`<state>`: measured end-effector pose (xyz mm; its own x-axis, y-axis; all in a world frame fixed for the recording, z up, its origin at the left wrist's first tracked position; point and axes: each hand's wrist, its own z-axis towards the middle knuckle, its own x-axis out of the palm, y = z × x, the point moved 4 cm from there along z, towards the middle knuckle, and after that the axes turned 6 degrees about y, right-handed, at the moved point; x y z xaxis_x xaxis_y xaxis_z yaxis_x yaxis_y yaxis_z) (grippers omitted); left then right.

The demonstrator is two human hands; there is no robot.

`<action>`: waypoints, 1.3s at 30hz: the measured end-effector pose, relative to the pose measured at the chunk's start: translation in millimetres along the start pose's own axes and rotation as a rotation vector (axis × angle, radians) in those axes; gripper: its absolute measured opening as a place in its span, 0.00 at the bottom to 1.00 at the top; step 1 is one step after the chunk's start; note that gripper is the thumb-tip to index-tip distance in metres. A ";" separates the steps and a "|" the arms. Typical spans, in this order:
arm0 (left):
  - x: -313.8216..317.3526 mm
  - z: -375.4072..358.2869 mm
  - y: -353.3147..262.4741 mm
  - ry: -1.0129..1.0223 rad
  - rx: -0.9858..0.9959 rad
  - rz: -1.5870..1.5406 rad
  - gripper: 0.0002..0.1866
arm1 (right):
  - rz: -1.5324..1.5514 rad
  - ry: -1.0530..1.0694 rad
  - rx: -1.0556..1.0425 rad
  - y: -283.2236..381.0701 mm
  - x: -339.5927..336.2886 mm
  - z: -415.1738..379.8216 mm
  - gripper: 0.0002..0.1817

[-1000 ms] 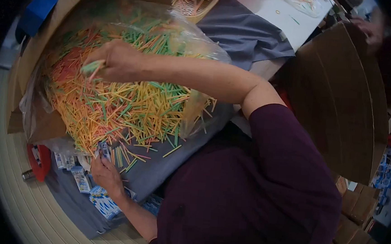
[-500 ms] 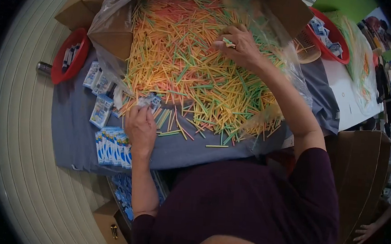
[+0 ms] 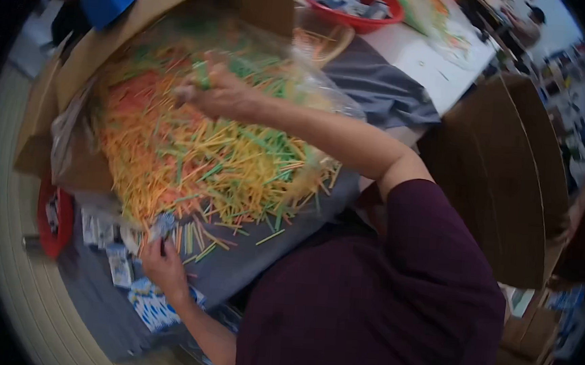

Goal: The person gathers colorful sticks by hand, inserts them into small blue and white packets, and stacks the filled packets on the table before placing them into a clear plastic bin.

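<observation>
A large heap of thin coloured sticks [image 3: 199,159], yellow, green and pink, spills from a plastic-lined cardboard box [image 3: 82,80] onto a grey cloth [image 3: 232,273]. My left hand [image 3: 164,268] is closed on a small blue-and-white packet [image 3: 163,225] at the heap's near left edge. Over the upper part of the heap, my right hand [image 3: 225,96] is blurred by motion, with a few green and pale sticks [image 3: 201,76] between its fingers. More blue-and-white packets [image 3: 121,267] lie beside my left forearm, and a row of flat blue-and-white wrappers [image 3: 157,300] is under it.
A red bowl of packets [image 3: 358,19] stands at the back on a white table [image 3: 427,56]. Another red bowl [image 3: 57,224] is at the left. A large brown carton [image 3: 486,176] stands at my right. Other people are in the background, and part of someone's arm shows at the far right.
The view has turned to the right, so the heap and both hands appear further left. My right hand still has sticks in it, and my left hand still grips the packet.
</observation>
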<state>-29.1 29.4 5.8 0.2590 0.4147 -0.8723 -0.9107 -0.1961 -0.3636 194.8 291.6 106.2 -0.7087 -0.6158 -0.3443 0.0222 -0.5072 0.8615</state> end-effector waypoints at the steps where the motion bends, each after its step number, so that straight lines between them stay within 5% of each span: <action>1: -0.9 0.3 -4.5 -0.013 0.025 -0.012 0.10 | 0.137 -0.037 0.021 6.0 3.2 -2.0 0.15; 3: -2.7 -3.2 0.5 -0.021 0.064 -0.030 0.10 | 0.362 -0.055 -0.221 -10.1 16.6 6.2 0.13; 5: 4.0 0.4 20.6 0.131 -0.078 -0.066 0.12 | 0.306 -0.037 -0.143 21.0 7.0 -15.2 0.14; 8: -1.4 1.1 7.1 0.099 -0.096 -0.099 0.13 | 0.378 0.035 -0.067 27.5 4.6 -31.6 0.16; 10: -1.4 1.6 10.1 0.077 -0.107 -0.123 0.14 | 0.192 -0.206 -0.411 55.6 -16.5 -60.9 0.15; 14: -5.1 2.3 4.0 0.097 -0.095 -0.066 0.14 | 0.119 -0.406 -0.317 83.3 -87.7 -134.4 0.15; 18: -9.9 1.5 -3.7 0.069 -0.097 -0.071 0.15 | 0.210 -1.008 -0.274 48.9 -171.3 -222.8 0.20; 26: 1.4 2.5 24.1 0.079 -0.127 -0.094 0.17 | -0.170 -1.479 0.307 -122.0 -228.3 -446.6 0.24; 30: -1.6 3.3 18.4 0.097 -0.138 -0.044 0.18 | -0.244 -1.618 0.565 -154.5 -188.2 -492.1 0.23; 37: 0.4 3.3 19.2 0.162 -0.252 -0.037 0.18 | -0.266 -1.690 0.925 -206.5 -100.0 -546.1 0.28; 39: 2.3 3.2 22.1 0.156 -0.250 -0.121 0.19 | -0.195 -1.508 1.226 -222.8 -90.7 -556.8 0.34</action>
<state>-49.7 28.9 -3.2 0.4243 0.3105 -0.8506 -0.7681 -0.3741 -0.5197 646.8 124.8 -262.2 -0.5799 0.6612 -0.4760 -0.0696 0.5419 0.8375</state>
